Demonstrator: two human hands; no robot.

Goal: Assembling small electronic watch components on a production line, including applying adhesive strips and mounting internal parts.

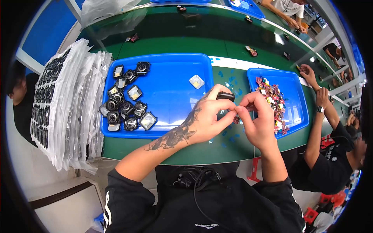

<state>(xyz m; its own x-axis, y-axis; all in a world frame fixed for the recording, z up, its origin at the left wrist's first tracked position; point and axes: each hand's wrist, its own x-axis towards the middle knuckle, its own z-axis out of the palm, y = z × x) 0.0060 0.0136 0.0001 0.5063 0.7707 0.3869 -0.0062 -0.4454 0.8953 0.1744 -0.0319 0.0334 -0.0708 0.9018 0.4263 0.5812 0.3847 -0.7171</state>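
Black casing (225, 96) sits in the left hand (213, 112) in the head view, lying against the fingers at eleven o'clock from the spot where the two hands meet. From that same spot all directions here are read. The left hand is curled, thumb and forefinger pinched toward the right hand (259, 120), whose thumb and forefinger come up to the same point; what is between the fingertips is too small to tell, so I cannot say whether the right hand grips anything. A small reddish piece (236, 120) shows just at six o'clock, partly hidden.

Toward nine o'clock, on the green worktop (202, 153), stands a large blue tray (167, 73). Black round-backed cases (127, 108) cluster on its far side, and a clear square piece (196, 81) lies alone at ten o'clock. Beyond the tray, also at nine, rises a stack of bagged panels (74, 105). At three o'clock a smaller blue tray (298, 105) holds a heap of small mixed parts (276, 110). Blue scraps (221, 73) dot the worktop toward eleven o'clock. Between two and three is a co-worker's hand (309, 77).
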